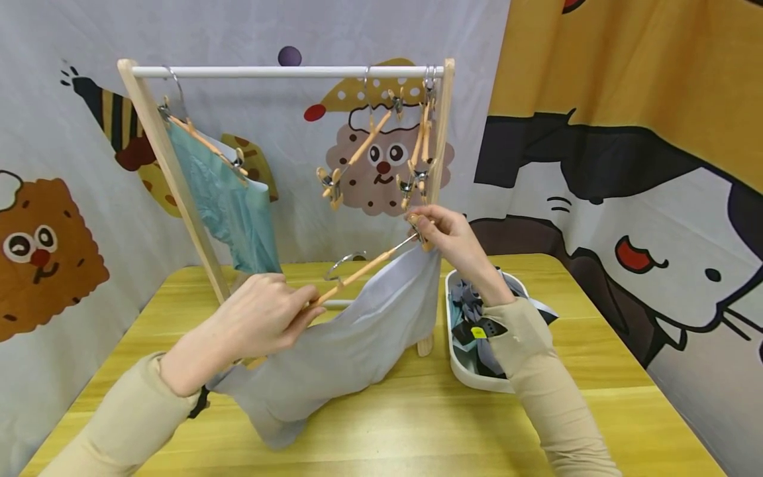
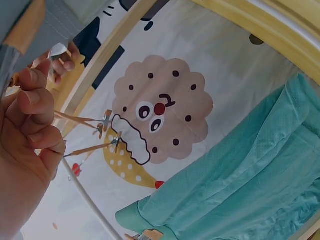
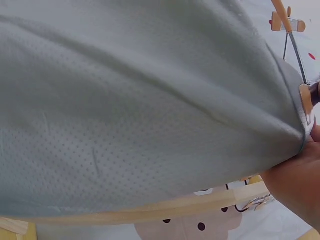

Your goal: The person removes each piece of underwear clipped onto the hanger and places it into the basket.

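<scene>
My left hand (image 1: 268, 310) grips the wooden bar of a clip hanger (image 1: 363, 268), its metal hook pointing up and back. At the bar's right end my right hand (image 1: 450, 235) pinches the hanger's clip (image 1: 415, 222) at a corner of a grey garment (image 1: 357, 351). The garment sags below the bar; its lower left part lies over the table. In the right wrist view the grey cloth (image 3: 150, 110) fills most of the picture, drawn together toward the clip and the right hand (image 3: 295, 185). Curled fingers of the left hand (image 2: 30, 125) show in the left wrist view.
A wooden rack with a white rail (image 1: 250, 71) stands behind my hands. Teal shorts or a similar garment (image 1: 229, 199) hang at its left; several bare clip hangers (image 1: 369, 139) hang at its right. A white bin (image 1: 477, 381) of dark and grey clothes stands on the table (image 1: 596, 397).
</scene>
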Action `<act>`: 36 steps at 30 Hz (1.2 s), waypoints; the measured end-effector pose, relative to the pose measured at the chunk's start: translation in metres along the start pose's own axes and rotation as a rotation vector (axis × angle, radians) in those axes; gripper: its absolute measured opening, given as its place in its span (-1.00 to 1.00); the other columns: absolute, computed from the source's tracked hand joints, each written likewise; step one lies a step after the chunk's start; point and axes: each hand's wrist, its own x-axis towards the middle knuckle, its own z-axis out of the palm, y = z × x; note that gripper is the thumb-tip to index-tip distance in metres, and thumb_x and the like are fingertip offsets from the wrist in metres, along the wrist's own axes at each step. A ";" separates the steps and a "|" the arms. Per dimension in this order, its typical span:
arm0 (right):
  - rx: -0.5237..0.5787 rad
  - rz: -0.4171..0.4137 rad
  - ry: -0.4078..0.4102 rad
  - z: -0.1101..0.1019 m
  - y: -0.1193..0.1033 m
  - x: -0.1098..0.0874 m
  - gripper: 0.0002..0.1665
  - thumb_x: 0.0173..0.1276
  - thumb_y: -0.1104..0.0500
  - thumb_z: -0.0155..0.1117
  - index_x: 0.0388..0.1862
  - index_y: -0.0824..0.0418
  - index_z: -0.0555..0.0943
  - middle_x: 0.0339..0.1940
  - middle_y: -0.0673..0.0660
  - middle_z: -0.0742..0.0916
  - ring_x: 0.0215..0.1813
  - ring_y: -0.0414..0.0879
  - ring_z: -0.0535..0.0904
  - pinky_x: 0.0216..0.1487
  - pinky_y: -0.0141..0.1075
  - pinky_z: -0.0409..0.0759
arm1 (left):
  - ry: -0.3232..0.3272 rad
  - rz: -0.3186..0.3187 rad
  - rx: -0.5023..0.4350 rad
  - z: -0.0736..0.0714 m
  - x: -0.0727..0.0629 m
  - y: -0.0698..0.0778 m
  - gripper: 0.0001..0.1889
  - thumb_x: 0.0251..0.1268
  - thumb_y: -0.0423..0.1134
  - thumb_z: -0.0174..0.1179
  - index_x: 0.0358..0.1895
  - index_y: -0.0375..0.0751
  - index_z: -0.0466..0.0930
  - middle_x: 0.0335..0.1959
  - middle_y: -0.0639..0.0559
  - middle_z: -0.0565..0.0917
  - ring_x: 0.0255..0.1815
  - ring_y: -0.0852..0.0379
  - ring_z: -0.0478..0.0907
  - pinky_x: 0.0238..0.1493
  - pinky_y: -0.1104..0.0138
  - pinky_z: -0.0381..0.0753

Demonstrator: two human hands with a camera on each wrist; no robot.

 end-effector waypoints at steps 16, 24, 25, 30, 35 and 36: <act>0.233 -0.041 0.138 0.007 -0.001 -0.010 -0.80 0.35 0.01 0.12 -0.16 0.07 0.56 -0.31 -0.17 0.67 -0.26 -0.33 0.63 -0.22 -0.44 0.51 | -0.030 -0.055 0.036 -0.005 0.006 -0.001 -0.67 0.13 -0.26 0.29 -0.65 -0.02 0.32 -0.84 0.25 0.16 -0.75 0.31 -0.01 -0.61 0.44 0.09; 0.286 -0.050 0.179 0.010 -0.002 -0.012 -0.82 0.43 0.22 0.04 -0.25 -0.03 0.57 -0.32 -0.15 0.68 -0.28 -0.31 0.63 -0.16 -0.41 0.47 | -0.026 -0.056 0.049 -0.005 0.008 -0.003 -0.66 0.14 -0.28 0.27 -0.67 -0.04 0.32 -0.85 0.23 0.19 -0.74 0.28 0.03 -0.60 0.42 0.14; 0.292 -0.051 0.184 0.010 -0.001 -0.012 -0.80 0.44 0.25 0.03 -0.26 -0.03 0.57 -0.32 -0.16 0.68 -0.28 -0.31 0.63 -0.15 -0.41 0.47 | -0.027 -0.059 0.050 -0.005 0.008 -0.004 -0.68 0.14 -0.28 0.27 -0.66 -0.04 0.35 -0.85 0.23 0.22 -0.74 0.27 0.05 -0.60 0.41 0.16; 0.321 -0.057 0.209 0.012 0.000 -0.011 -0.72 0.44 0.31 0.00 -0.29 -0.04 0.59 -0.33 -0.14 0.67 -0.28 -0.29 0.62 -0.12 -0.40 0.45 | -0.037 -0.068 0.062 -0.005 0.009 -0.006 -0.79 0.16 -0.29 0.26 -0.59 -0.06 0.47 -0.83 0.22 0.33 -0.74 0.26 0.12 -0.59 0.37 0.26; 0.355 -0.081 0.232 0.014 0.000 -0.010 -0.75 0.42 0.27 0.05 -0.32 -0.05 0.60 -0.36 -0.12 0.67 -0.30 -0.29 0.62 -0.08 -0.38 0.44 | -0.037 -0.070 0.065 -0.007 0.011 -0.007 -0.77 0.17 -0.29 0.25 -0.60 -0.05 0.45 -0.83 0.22 0.31 -0.73 0.26 0.09 -0.59 0.37 0.24; 0.364 -0.088 0.236 0.014 0.000 -0.010 -0.78 0.40 0.24 0.07 -0.32 -0.05 0.61 -0.37 -0.12 0.67 -0.30 -0.29 0.62 -0.08 -0.39 0.44 | -0.035 -0.068 0.065 -0.008 0.012 -0.007 -0.75 0.17 -0.29 0.25 -0.61 -0.05 0.43 -0.83 0.22 0.29 -0.73 0.26 0.08 -0.59 0.37 0.23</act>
